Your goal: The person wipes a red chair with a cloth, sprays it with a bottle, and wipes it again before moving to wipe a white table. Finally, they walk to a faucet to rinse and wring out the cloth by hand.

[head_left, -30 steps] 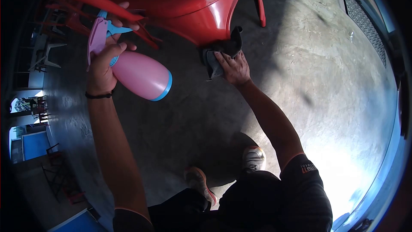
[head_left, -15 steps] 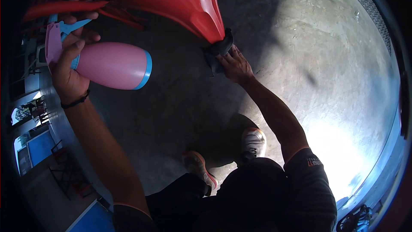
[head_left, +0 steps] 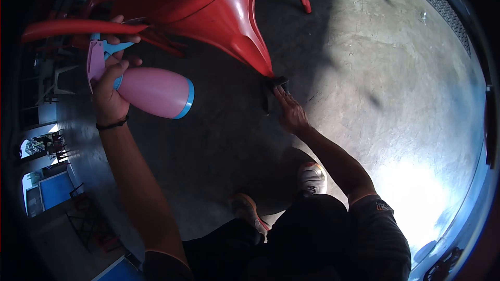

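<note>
The grey concrete floor [head_left: 375, 73] filled the frame, sunlit at near right and shadowed at left. The red moulded plastic chair [head_left: 208, 5] stood at the far side, tilted, with one tapered leg [head_left: 255, 47] coming down to the floor at centre.

The pink plastic spray bottle with a blue band [head_left: 153, 92] lay on its side in the air at far left. The left hand [head_left: 110, 93] was closed round its neck. The fingertips lay near the blue trigger and against a red rail [head_left: 78, 27]; whether they gripped that rail could not be told.

The dark folded cloth [head_left: 272, 87] sat at the very foot of the leg, touching the floor. The right hand [head_left: 291, 112] held it with fingers extended and nearly flat.

Change noted: over the last second the cloth had travelled down the leg from its upper curve to its tip. The wipe of this leg was judged to have reached its lower end.
</note>
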Demonstrator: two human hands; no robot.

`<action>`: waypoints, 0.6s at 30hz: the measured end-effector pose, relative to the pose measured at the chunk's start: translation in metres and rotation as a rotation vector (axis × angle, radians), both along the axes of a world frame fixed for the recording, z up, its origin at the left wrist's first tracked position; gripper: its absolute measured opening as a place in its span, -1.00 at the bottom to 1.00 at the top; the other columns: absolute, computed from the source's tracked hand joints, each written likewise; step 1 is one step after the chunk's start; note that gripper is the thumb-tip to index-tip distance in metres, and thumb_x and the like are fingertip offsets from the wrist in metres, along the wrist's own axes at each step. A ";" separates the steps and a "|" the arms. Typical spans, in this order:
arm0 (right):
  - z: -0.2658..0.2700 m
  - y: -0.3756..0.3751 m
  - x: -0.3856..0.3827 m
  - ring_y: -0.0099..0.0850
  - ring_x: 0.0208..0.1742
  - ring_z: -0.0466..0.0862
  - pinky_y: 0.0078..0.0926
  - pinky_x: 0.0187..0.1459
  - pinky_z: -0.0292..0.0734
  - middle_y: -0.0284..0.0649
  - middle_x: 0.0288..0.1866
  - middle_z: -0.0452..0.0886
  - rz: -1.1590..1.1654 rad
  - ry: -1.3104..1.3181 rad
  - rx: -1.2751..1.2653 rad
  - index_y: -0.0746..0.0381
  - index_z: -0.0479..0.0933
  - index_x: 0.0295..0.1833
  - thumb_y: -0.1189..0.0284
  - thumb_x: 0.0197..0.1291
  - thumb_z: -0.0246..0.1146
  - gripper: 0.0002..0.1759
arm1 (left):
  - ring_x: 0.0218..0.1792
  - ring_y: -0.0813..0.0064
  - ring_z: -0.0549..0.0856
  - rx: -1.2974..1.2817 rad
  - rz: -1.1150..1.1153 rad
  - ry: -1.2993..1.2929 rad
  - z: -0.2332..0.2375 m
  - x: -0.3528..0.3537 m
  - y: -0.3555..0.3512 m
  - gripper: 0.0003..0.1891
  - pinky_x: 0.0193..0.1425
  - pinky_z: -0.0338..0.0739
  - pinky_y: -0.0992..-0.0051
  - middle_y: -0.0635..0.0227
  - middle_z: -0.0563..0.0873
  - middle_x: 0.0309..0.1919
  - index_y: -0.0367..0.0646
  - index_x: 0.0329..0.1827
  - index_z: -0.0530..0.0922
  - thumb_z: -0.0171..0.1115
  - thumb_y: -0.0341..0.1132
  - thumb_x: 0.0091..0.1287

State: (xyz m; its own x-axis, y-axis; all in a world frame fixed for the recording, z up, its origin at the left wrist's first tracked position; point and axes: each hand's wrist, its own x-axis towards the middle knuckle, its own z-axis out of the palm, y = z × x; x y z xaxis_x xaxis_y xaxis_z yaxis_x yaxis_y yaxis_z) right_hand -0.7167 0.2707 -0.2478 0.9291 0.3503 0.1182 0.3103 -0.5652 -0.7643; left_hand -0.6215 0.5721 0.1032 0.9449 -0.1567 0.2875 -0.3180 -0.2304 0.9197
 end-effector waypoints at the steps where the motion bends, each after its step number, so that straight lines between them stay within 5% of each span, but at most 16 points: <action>1: 0.021 0.005 -0.002 0.20 0.44 0.39 0.03 0.46 0.30 0.22 0.54 0.23 -0.084 -0.092 0.197 0.32 0.15 0.57 0.41 0.19 0.21 -0.18 | 0.27 0.29 0.59 -0.013 0.002 0.003 0.000 0.000 -0.001 -0.35 0.01 0.62 0.42 0.05 0.35 0.50 -0.22 0.42 0.37 0.16 -0.44 0.16; 3: 0.080 0.024 0.002 0.24 0.44 0.37 0.03 0.47 0.26 0.29 0.58 0.13 -0.236 -0.274 0.593 0.35 0.12 0.57 0.39 0.21 0.22 -0.17 | 0.26 0.29 0.59 -0.037 0.010 0.017 0.001 -0.001 -0.003 -0.37 0.01 0.63 0.42 0.06 0.36 0.49 -0.21 0.38 0.39 0.17 -0.45 0.14; 5: 0.108 0.037 0.022 0.30 0.45 0.34 0.08 0.45 0.23 0.36 0.58 0.06 -0.250 -0.547 0.485 0.37 0.12 0.57 0.31 0.25 0.23 -0.16 | 0.26 0.29 0.59 -0.044 0.014 0.019 0.000 -0.001 -0.002 -0.37 0.00 0.64 0.41 0.08 0.36 0.49 -0.21 0.37 0.40 0.17 -0.47 0.13; 6: 0.119 0.046 0.036 0.33 0.46 0.30 0.26 0.45 0.11 0.32 0.58 0.08 -0.285 -0.671 0.339 0.31 0.15 0.57 0.23 0.21 0.28 -0.13 | 0.26 0.29 0.59 -0.049 0.021 0.026 0.001 -0.001 -0.003 -0.37 -0.01 0.65 0.41 0.09 0.36 0.49 -0.20 0.37 0.40 0.17 -0.47 0.13; 8: 0.156 0.062 0.063 0.44 0.57 0.00 0.48 0.44 -0.20 0.10 0.63 0.05 -0.288 -0.618 0.223 -0.04 0.16 0.60 0.09 0.10 0.34 -0.06 | 0.23 0.30 0.59 -0.064 0.043 0.045 0.004 0.000 -0.007 -0.43 -0.02 0.62 0.39 0.14 0.39 0.46 -0.16 0.25 0.42 0.18 -0.49 0.07; 9: 0.174 0.063 0.073 0.46 0.59 -0.13 0.52 0.42 -0.16 0.03 0.66 -0.01 -0.212 -0.495 0.173 -0.10 0.13 0.61 0.08 0.04 0.39 0.01 | 0.21 0.31 0.59 -0.074 0.061 0.061 0.004 -0.002 -0.009 -0.46 -0.02 0.61 0.38 0.17 0.41 0.44 -0.14 0.19 0.43 0.18 -0.49 0.04; 14: 0.162 0.100 0.116 0.45 0.59 -0.13 0.49 0.42 -0.06 0.09 0.67 -0.08 -0.348 -0.506 0.059 -0.02 0.11 0.62 0.07 0.05 0.37 0.01 | 0.25 0.28 0.58 -0.065 0.051 0.046 0.005 -0.004 -0.009 -0.44 -0.01 0.67 0.36 0.12 0.38 0.46 -0.19 0.28 0.41 0.16 -0.49 0.12; 18: 0.194 0.097 0.141 0.48 0.54 0.01 0.37 0.46 -0.04 0.27 0.63 -0.07 -0.497 -0.567 0.295 0.31 0.02 0.61 0.17 0.22 0.11 -0.10 | 0.22 0.27 0.60 -0.074 0.042 0.033 0.002 -0.005 -0.009 -0.46 0.00 0.67 0.35 0.11 0.43 0.40 -0.18 0.28 0.39 0.12 -0.52 0.16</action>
State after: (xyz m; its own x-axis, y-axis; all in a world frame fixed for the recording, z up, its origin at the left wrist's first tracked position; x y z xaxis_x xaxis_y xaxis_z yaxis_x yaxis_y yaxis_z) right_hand -0.5760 0.3672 -0.0542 0.7392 -0.2073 0.6408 0.4606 -0.5386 -0.7056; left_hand -0.6262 0.5632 0.1047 0.9593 -0.0963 0.2656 -0.2789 -0.1739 0.9444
